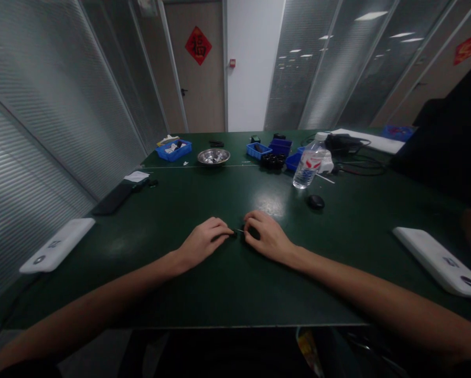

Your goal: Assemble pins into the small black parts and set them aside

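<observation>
Occupying the near middle of a dark green table [235, 299] were two bare hands, set just apart. Itemised as follows.

Left hand [204, 239]: thumb and fingertips pinched on a small dark piece [234, 233], too small to identify, held low over the tabletop. Right hand [269, 236]: thumb and forefinger curled into a ring, tips closed on a thin pale rod [240, 230], which pointed left toward the dark piece; whether the two touched could not be told.

Left side: one white oblong device [62, 244], near; one dark flat slab [115, 199] beyond it; one white paper [137, 176] at the slab's far end.

Far side, left to right: one blue tray [176, 155] with white and dark contents; one shiny metal bowl [214, 164] with small pieces inside; one smaller blue basket [259, 155]; one dark blue bin [281, 145], with a cluster of black parts [273, 161] in front.

Right side: one clear water bottle [308, 167], upright, label red and white; one black mouse [316, 202], nearer; tangled black cables [365, 163], farther; a second white device [436, 260], near; a dark-clothed person [451, 126] at the edge.
</observation>
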A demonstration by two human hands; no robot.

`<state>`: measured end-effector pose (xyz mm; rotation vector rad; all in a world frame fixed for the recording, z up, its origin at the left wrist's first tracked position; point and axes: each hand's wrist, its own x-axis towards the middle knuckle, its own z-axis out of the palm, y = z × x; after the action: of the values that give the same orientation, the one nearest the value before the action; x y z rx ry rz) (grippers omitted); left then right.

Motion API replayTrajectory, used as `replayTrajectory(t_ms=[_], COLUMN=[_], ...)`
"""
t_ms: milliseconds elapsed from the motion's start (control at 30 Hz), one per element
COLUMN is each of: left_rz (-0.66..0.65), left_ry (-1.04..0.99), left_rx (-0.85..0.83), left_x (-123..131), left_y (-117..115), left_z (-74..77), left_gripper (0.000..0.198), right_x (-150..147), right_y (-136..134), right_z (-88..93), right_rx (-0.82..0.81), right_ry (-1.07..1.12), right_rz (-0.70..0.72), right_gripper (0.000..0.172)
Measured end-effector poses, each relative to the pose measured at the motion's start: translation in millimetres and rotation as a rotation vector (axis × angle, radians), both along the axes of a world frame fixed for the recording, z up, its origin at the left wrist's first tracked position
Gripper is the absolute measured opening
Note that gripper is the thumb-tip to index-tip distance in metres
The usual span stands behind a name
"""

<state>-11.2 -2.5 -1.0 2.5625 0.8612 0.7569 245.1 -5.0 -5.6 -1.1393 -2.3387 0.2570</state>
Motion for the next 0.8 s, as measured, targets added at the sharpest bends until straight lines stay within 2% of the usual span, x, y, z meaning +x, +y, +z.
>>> replayTrajectory(t_ms=[167, 267, 333, 467, 800], left_rz=[0.042, 0.069, 0.059, 0.027, 0.045], left_ry=[-0.098, -0.044, 0.004, 0.019, 0.022], left_rx=[-0.105, -0.160, -0.185, -0.179, -0.144], left_x=[-2.8, -1.8, -1.2, -1.1, 0.4], left_y=[4.9, 7.0, 7.9, 7.4, 5.0], left_z=[0.8, 0.3, 0.3, 2.0, 0.4], left_gripper=[0.025, 0.033, 0.031, 0.022, 0.021], right_x=[-0.8, -1.1, -0.8, -0.1, 0.3], right_y=[-0.8, -1.5, -1.6, -1.8, -3.8], right_z=[2.2, 1.6, 0.8, 0.2, 3.0], right_rx=[0.009, 0.024, 0.035, 0.063, 0.072], right_ry=[0.008, 0.024, 0.034, 0.043, 0.051], right_rz=[-0.015, -0.016, 0.002, 0.063, 0.097], right_gripper=[0.001, 0.002, 0.003, 0.006, 0.007])
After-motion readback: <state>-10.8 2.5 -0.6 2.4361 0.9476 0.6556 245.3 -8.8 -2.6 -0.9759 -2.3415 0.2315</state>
